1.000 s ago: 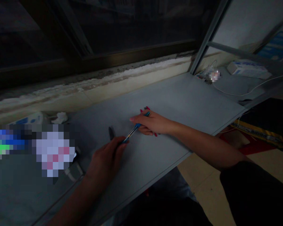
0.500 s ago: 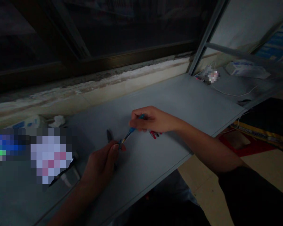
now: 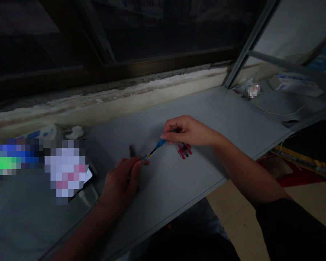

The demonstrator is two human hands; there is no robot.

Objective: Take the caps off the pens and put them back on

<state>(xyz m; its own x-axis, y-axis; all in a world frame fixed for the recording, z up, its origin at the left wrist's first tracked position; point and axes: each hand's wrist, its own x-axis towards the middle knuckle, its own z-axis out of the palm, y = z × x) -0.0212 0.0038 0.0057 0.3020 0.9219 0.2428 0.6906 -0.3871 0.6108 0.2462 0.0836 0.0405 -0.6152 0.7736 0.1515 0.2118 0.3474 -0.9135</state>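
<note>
A blue pen (image 3: 153,151) stretches between my two hands above the grey desk (image 3: 220,116). My right hand (image 3: 188,131) is closed round its upper end, fingers curled. My left hand (image 3: 122,183) pinches the pen's lower tip between thumb and fingers. Several red pens (image 3: 184,150) lie on the desk just under my right hand. A small dark cap-like piece (image 3: 132,150) rests on the desk close above my left hand.
A dark window and a pale sill (image 3: 97,105) run along the far side. A blurred patch (image 3: 38,163) covers things at the left. A metal frame post (image 3: 247,43), a white cable (image 3: 277,112) and a white box (image 3: 293,81) are at the right. The floor (image 3: 241,217) lies below the desk's edge.
My right hand slid up and right along the blue pen, leaving the red pens lying on the desk. My left hand stays on the tip.
</note>
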